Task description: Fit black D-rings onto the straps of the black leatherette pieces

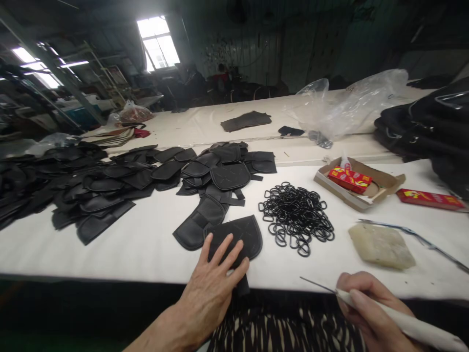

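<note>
My left hand (220, 271) lies flat with fingers spread on a black stitched leather piece (242, 232) near the table's front edge. A strap-like end hangs below my fingers over the edge. My right hand (370, 303) is closed around an awl (399, 320) with a thick white handle; its thin dark point faces left. Between the hands, further back, lies a heap of black metal D-rings (296, 212). More black leather pieces (205, 210) overlap just beyond my left hand.
A large pile of black pieces (106, 186) spreads to the left. At right are a yellowish block (381, 247), scissors (414, 232), a cardboard tray (335, 188) with a red box, another red box (430, 199), a clear plastic bag (351, 107) and stacked black bags (428, 129).
</note>
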`<action>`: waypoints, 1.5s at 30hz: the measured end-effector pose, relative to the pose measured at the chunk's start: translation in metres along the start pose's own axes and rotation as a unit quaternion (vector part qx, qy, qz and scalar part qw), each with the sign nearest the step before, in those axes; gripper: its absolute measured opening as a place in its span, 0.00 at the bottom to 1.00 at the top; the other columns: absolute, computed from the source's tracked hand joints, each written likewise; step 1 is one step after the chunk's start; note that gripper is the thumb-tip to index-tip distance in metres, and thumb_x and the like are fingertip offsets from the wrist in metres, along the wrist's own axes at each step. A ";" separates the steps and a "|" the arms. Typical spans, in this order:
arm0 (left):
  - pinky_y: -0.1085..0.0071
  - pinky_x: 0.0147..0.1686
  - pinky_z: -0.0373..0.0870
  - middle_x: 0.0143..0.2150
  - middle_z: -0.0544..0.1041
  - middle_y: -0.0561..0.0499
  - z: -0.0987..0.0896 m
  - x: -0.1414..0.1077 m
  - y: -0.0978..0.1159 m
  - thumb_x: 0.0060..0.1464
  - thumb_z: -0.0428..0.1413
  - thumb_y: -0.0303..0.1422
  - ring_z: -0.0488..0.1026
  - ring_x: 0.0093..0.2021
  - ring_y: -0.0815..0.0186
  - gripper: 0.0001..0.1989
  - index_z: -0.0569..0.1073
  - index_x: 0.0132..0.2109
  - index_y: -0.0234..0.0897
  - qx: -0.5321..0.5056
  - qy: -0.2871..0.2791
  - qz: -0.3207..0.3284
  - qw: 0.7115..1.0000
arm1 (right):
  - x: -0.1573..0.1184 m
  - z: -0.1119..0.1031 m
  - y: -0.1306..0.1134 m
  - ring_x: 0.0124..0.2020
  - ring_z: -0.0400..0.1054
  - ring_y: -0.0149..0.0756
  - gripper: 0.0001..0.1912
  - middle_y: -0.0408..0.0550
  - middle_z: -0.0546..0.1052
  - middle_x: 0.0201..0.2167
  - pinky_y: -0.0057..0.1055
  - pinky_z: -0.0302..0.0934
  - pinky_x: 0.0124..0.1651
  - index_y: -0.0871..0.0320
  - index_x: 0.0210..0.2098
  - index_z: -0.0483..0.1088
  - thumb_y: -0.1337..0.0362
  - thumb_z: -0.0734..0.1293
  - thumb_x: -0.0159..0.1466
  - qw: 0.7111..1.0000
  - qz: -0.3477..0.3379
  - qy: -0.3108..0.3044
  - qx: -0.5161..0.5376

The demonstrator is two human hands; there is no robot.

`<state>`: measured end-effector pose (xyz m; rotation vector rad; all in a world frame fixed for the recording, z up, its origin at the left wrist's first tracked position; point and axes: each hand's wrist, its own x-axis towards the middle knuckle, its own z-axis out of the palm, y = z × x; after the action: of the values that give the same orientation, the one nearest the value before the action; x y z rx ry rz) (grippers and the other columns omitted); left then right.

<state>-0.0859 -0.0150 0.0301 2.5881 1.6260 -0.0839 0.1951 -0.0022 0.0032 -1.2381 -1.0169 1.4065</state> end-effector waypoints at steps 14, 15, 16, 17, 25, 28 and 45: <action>0.60 0.58 0.60 0.57 0.68 0.45 0.064 0.008 -0.037 0.54 0.41 0.17 0.62 0.58 0.63 0.26 0.64 0.56 0.41 -0.187 0.213 0.145 0.948 | 0.027 0.009 0.019 0.33 0.73 0.37 0.15 0.49 0.77 0.34 0.32 0.68 0.37 0.57 0.48 0.67 0.70 0.62 0.62 0.864 -0.368 0.012 -0.343; 0.60 0.57 0.60 0.57 0.68 0.45 0.065 0.009 -0.037 0.54 0.41 0.16 0.63 0.58 0.63 0.26 0.64 0.56 0.41 -0.195 0.215 0.147 0.946 | 0.031 0.008 0.022 0.33 0.72 0.36 0.16 0.49 0.76 0.34 0.32 0.67 0.36 0.57 0.50 0.65 0.71 0.61 0.63 0.858 -0.371 0.001 -0.354; 0.60 0.57 0.61 0.57 0.69 0.46 0.064 0.009 -0.035 0.54 0.40 0.16 0.64 0.57 0.63 0.27 0.64 0.57 0.41 -0.202 0.219 0.146 0.943 | 0.034 0.008 0.024 0.32 0.72 0.36 0.16 0.50 0.76 0.34 0.31 0.67 0.34 0.58 0.51 0.64 0.71 0.60 0.63 0.849 -0.375 -0.003 -0.372; 0.61 0.56 0.62 0.56 0.70 0.46 0.062 0.010 -0.034 0.54 0.40 0.16 0.65 0.56 0.64 0.27 0.64 0.56 0.41 -0.209 0.228 0.143 0.940 | 0.037 0.009 0.025 0.32 0.71 0.36 0.15 0.50 0.75 0.33 0.31 0.66 0.33 0.60 0.50 0.64 0.71 0.59 0.63 0.835 -0.380 -0.001 -0.397; 0.70 0.45 0.69 0.42 0.78 0.56 -0.004 0.011 0.001 0.53 0.51 0.23 0.75 0.41 0.65 0.18 0.72 0.47 0.49 -0.285 0.319 -0.014 0.904 | 0.055 0.030 0.018 0.32 0.63 0.41 0.10 0.51 0.69 0.27 0.35 0.58 0.33 0.61 0.37 0.68 0.72 0.57 0.64 0.754 -0.393 0.034 -0.526; 0.73 0.37 0.70 0.36 0.78 0.56 -0.033 0.017 0.014 0.54 0.54 0.30 0.75 0.35 0.65 0.09 0.75 0.40 0.47 -0.362 0.281 -0.097 0.883 | 0.059 0.032 0.019 0.31 0.61 0.41 0.13 0.52 0.68 0.26 0.34 0.56 0.31 0.61 0.35 0.69 0.73 0.54 0.65 0.741 -0.397 0.026 -0.541; 0.69 0.32 0.63 0.26 0.73 0.51 0.005 0.091 0.044 0.57 0.47 0.32 0.67 0.29 0.65 0.13 0.74 0.30 0.38 -0.381 0.141 -0.100 0.908 | 0.054 0.021 -0.020 0.34 0.67 0.33 0.04 0.44 0.71 0.33 0.27 0.62 0.36 0.55 0.35 0.64 0.62 0.62 0.62 0.945 -0.213 -0.034 -0.246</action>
<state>-0.0070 0.0467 0.0188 1.8816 1.5635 0.7820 0.1761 0.0548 0.0152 -1.2195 -1.6410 0.8866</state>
